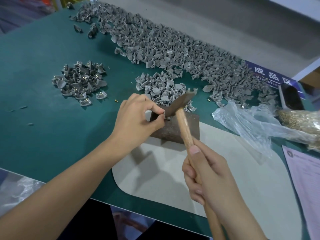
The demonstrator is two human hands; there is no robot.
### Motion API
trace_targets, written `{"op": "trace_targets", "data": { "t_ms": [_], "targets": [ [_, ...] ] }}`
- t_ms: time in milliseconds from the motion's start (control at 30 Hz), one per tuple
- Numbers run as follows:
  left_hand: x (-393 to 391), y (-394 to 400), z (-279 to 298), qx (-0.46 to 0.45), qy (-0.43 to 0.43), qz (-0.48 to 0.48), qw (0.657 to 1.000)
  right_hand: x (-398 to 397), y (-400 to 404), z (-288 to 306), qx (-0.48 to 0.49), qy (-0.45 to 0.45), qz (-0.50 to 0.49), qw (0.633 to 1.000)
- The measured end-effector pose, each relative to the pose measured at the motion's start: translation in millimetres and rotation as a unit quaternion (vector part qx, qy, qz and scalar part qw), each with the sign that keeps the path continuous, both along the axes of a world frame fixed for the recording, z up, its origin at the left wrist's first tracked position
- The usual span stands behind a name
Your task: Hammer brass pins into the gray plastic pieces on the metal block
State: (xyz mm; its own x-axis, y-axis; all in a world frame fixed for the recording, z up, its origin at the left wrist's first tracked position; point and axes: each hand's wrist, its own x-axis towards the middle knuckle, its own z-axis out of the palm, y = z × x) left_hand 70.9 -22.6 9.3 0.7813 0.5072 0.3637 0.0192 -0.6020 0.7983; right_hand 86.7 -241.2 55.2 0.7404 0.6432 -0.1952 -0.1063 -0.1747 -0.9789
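Note:
A rusty brown metal block (174,132) stands on a pale mat (173,179) near the table's front. My left hand (138,116) pinches a gray plastic piece (155,116) against the block's top left corner. My right hand (206,174) grips the wooden handle of a claw hammer (180,101). The hammer's dark head lies low over the block, its face close to my left fingertips. The brass pin itself is too small to make out.
A long heap of gray plastic pieces (164,49) runs along the back of the green table (43,75). A smaller pile (161,89) lies behind the block, and another pile (79,82) sits at left. A plastic bag of brass pins (297,122) lies at right, above a paper sheet (306,179).

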Motion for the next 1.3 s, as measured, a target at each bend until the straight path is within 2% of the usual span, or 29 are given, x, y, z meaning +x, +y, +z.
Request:
{"op": "trace_targets", "data": {
  "t_ms": [167, 267, 400, 533, 667, 767, 900, 1033, 1167, 1300],
  "targets": [
    [1, 0, -2, 0.014, 0.005, 0.008, 1.0, 0, 3, 1, 0.025, 0.0, -0.021, 0.999],
    [0, 0, -1, 0.011, -0.003, 0.014, 1.0, 4, 3, 2, 0.004, 0.022, -0.015, 1.0],
    [1, 1, -2, 0.019, 0.002, 0.004, 1.0, 5, -1, 5, 0.043, -0.022, -0.047, 0.998],
    [0, 1, -2, 0.01, -0.005, 0.002, 1.0, 9, -5, 7, -0.023, -0.029, 0.011, 0.999],
    [0, 1, -2, 0.011, 0.0, -0.001, 1.0, 6, -4, 10, 0.013, -0.055, -0.016, 0.998],
    [1, 2, -2, 0.015, -0.002, 0.001, 1.0, 7, -3, 8, -0.016, -0.033, 0.008, 0.999],
    [1, 1, -2, 0.006, 0.009, -0.001, 1.0, 1, -2, 6, 0.011, -0.064, -0.021, 0.998],
    [0, 2, -3, 0.004, 0.003, -0.002, 1.0, 4, -4, 6, -0.02, -0.036, 0.004, 0.999],
    [0, 1, -3, 0.008, 0.006, -0.003, 1.0, -4, -2, 8, 0.026, -0.061, -0.023, 0.998],
    [1, 1, -4, 0.002, -0.001, 0.001, 1.0, 2, 1, 4, -0.022, -0.026, -0.003, 0.999]
  ]
}}
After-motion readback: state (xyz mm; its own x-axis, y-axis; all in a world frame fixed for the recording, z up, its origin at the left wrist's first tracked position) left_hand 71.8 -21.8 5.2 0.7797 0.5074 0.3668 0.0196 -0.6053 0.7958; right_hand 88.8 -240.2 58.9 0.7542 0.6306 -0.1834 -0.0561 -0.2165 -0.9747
